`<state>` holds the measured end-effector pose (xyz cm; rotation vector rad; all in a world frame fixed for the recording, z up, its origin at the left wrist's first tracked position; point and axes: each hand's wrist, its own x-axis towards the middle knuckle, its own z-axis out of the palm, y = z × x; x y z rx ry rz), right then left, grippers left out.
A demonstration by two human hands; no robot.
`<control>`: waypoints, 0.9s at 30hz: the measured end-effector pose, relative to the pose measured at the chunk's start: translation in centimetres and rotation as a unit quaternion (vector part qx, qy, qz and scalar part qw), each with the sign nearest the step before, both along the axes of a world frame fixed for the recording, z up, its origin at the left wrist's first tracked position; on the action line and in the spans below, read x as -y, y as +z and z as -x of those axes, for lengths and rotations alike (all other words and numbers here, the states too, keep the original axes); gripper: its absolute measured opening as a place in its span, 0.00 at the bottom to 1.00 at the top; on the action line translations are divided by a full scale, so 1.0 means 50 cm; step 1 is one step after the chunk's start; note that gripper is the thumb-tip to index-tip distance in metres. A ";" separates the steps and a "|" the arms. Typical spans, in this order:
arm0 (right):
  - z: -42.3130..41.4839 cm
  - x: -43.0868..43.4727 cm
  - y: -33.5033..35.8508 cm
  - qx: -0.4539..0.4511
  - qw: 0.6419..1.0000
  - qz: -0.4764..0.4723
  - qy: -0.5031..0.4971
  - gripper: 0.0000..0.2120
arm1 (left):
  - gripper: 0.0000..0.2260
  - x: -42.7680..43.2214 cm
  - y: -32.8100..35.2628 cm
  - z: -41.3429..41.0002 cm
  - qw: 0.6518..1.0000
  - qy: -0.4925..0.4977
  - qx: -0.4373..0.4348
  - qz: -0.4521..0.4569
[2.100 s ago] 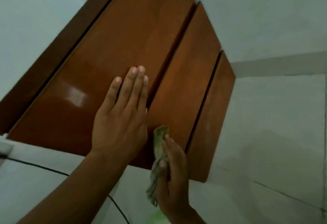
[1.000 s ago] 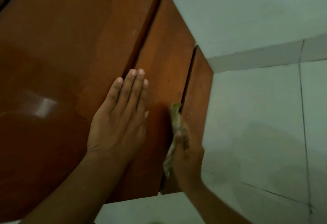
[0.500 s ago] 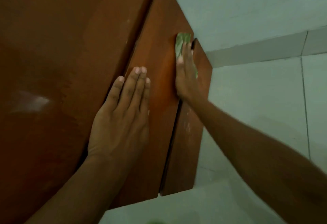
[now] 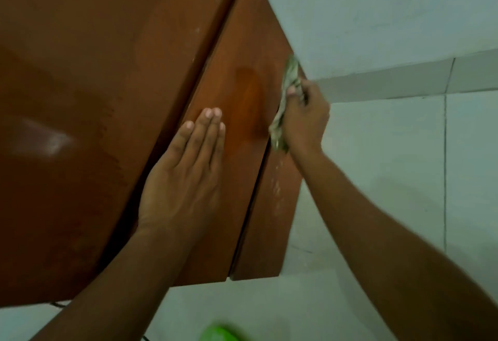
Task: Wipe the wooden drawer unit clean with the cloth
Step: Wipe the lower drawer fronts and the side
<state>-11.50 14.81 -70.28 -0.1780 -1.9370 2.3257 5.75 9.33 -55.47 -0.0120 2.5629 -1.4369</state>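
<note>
The wooden drawer unit point(image 4: 107, 71) fills the left and centre, seen from above, with stepped reddish-brown drawer fronts. My left hand point(image 4: 188, 173) lies flat, fingers together, on the middle drawer front. My right hand point(image 4: 304, 117) grips a crumpled greenish cloth point(image 4: 289, 76) and presses it into the gap between the middle front and the lowest front point(image 4: 269, 219). A darker damp streak point(image 4: 250, 98) shows on the middle front beside the cloth. Pale dusty specks mark the lowest front.
A pale wall point(image 4: 377, 12) rises at the upper right with a skirting strip point(image 4: 390, 82) below it. Light floor tiles point(image 4: 390, 179) lie right of the unit. A bright green object point(image 4: 218, 334) shows at the bottom edge. A thin dark cable point(image 4: 58, 304) peeks out under the unit.
My right hand has drawn the cloth back down along the gap and closed from flat into a fist around it. A damp streak now shows. My left hand has stayed flat.
</note>
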 end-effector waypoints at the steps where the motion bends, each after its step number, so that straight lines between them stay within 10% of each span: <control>1: -0.082 -0.003 -0.009 0.000 1.000 0.012 0.015 0.07 | 0.27 0.001 -0.008 -0.015 1.000 0.000 -0.003 -0.006; 6: -0.352 0.028 -0.048 -0.110 0.989 -0.039 0.090 0.13 | 0.31 0.012 -0.037 -0.117 0.999 -0.031 -0.023 -0.025; 14: -0.056 0.032 -0.009 -0.114 0.989 -0.077 0.045 0.11 | 0.31 -0.020 -0.166 -0.190 0.979 0.039 -0.107 -0.170; 27: -0.153 0.029 -0.021 -0.335 0.933 -0.075 0.105 0.16 | 0.34 -0.107 -0.355 -0.214 0.883 0.179 -0.191 -0.389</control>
